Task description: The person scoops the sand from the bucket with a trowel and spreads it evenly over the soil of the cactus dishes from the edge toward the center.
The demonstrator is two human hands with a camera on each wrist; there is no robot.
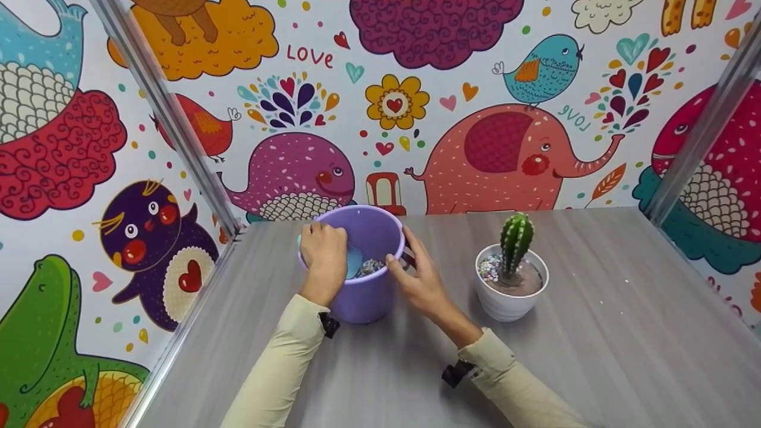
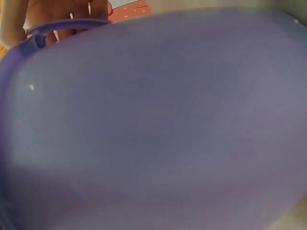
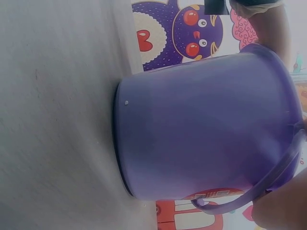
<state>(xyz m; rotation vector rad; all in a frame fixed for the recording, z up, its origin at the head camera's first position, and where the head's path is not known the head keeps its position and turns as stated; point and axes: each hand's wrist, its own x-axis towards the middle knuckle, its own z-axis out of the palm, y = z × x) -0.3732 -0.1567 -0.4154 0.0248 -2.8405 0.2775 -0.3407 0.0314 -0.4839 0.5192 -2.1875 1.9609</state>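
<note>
While most of it is hidden by the hand and the bucket wall, the light-blue scoop (image 1: 354, 261) sits inside the purple bucket (image 1: 362, 300), its bowl just right of the left hand (image 1: 324, 252). Long axis looks to run left to right, tipped down into the bucket; a blue bit past the hand's left edge seems to be the handle end. Multicoloured pebbles (image 1: 371, 268) lie right beside the bowl; can't tell if the bowl holds any. Left fingers curled in, gripping the scoop over the left rim; exact grip not visible. Left hand clearly the nearer one to the scoop.

Right hand (image 1: 421, 279) holds the bucket's right side, thumb at the near right rim, other fingers outside by the bucket handle (image 3: 240, 200), hand partly spread. Neither wrist view shows the scoop.

Key relation, as I judge it: scoop low behind the rim, so lifting up before going sideways would be needed to clear it. To the right, apart from the bucket, white pot (image 1: 505, 304) with upright cactus (image 1: 516, 241); pebbles cover its left part, right part brown and bare. Right hand lies between bucket and pot. All on the grey table (image 1: 594, 356).
</note>
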